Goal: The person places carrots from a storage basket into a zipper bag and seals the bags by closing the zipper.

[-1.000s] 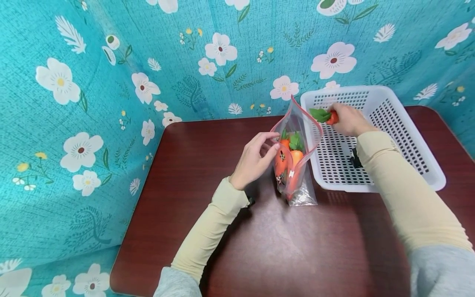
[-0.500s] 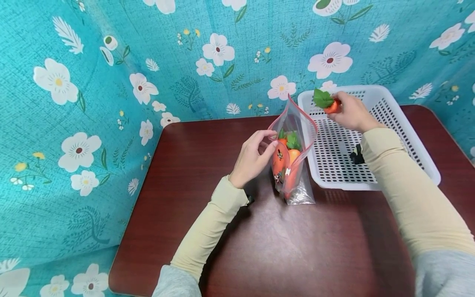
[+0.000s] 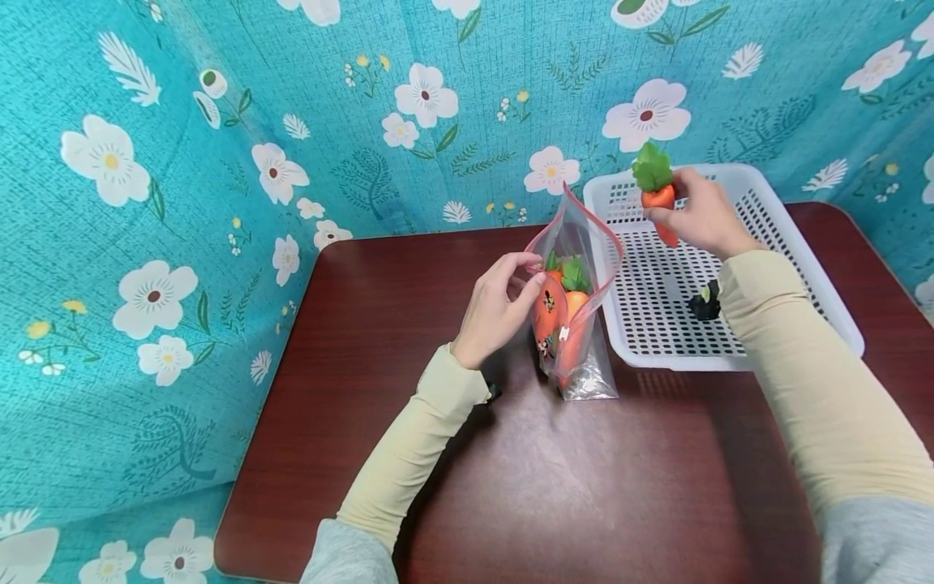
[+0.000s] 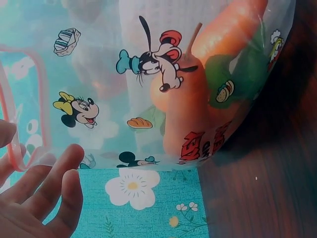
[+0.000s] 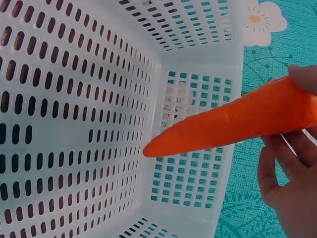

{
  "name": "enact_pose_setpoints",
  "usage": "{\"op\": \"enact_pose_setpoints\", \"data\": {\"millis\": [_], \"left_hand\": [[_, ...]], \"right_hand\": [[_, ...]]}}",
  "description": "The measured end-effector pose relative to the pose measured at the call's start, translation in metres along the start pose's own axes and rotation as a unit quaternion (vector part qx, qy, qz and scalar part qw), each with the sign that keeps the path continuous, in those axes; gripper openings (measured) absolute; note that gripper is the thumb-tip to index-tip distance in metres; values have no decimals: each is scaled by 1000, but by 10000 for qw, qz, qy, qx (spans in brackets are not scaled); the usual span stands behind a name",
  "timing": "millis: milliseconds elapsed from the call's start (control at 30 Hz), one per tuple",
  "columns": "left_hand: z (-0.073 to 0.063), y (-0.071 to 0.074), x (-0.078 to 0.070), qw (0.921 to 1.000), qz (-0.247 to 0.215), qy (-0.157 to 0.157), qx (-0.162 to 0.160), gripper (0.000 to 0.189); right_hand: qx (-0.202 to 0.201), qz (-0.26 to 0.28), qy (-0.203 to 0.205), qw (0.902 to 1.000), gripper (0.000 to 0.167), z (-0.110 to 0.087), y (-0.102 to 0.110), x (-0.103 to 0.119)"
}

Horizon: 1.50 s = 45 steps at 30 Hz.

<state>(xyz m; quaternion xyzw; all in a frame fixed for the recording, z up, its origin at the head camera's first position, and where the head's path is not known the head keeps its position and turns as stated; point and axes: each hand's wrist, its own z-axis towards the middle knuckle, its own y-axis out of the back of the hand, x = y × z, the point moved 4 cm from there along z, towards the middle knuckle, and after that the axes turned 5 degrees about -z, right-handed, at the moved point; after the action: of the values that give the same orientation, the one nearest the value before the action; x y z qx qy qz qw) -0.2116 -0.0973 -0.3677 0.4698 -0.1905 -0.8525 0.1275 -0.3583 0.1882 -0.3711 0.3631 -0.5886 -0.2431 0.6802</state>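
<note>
Floral cloth point(image 3: 409, 191) backs the worktop point(image 3: 372, 324). The left hand point(image 3: 499, 308) pinches the zip bag point(image 3: 582, 242), presumably so it gapes; right of it, the right hand point(image 3: 700, 212) grips a carrot point(image 3: 658, 200) over the basket point(image 3: 679, 363).

From head: looks forward and down, farthest back, over table point(image 3: 584, 478). From left wrist: faces bag point(image 4: 133, 94) close up, upper frame; shares it with head. From right wrist: looks close into basket point(image 5: 62, 131), frame left; likewise shared.
</note>
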Motion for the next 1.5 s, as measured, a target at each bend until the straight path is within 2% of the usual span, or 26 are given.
{"op": "enact_pose_setpoints", "data": {"millis": [267, 833, 1100, 1500], "left_hand": [[1, 0, -1, 9999, 84, 44, -96, 25], [0, 0, -2, 10000, 47, 27, -82, 25], [0, 1, -1, 9999, 91, 32, -79, 25], [-1, 1, 0, 9999, 108, 51, -79, 23]], "right_hand": [[-60, 198, -142, 9997, 68, -2, 3, 3], [-520, 451, -396, 9968, 72, -8, 9, 10], [-779, 711, -512, 9931, 61, -7, 13, 14], [-904, 849, -550, 9907, 49, -10, 14, 19]]}}
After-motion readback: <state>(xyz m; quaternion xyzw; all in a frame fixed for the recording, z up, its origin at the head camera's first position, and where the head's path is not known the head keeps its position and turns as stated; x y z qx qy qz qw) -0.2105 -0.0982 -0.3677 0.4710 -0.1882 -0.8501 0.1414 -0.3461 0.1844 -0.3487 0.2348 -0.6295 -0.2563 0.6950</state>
